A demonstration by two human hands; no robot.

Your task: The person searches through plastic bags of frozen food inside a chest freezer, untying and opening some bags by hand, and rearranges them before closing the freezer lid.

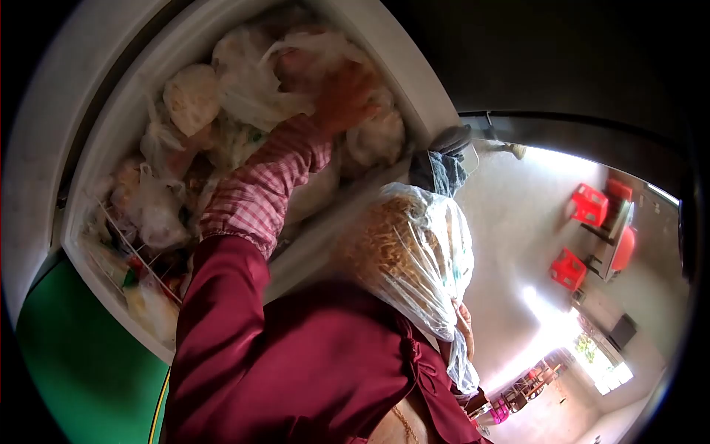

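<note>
My left arm, in a maroon sleeve with a pink checked sleeve cover [251,185], reaches into an open chest freezer [436,96]. My left hand [346,96] is blurred among white plastic bags [251,74] of frozen food; its fingers cannot be made out, nor whether they grip a bag. On my right, a clear plastic bag [399,244] full of brown, noodle-like strands rests against my front beside the freezer wall. My right hand [464,322] shows only partly behind that bag's gathered end, closed on it.
A wire basket [133,248] with packets sits at the freezer's left end. Beyond the bag appear denim cloth [440,174] and a dark shoe-like shape [451,139]. Red stools [589,204] stand by a table farther right. A green surface [81,355] lies lower left.
</note>
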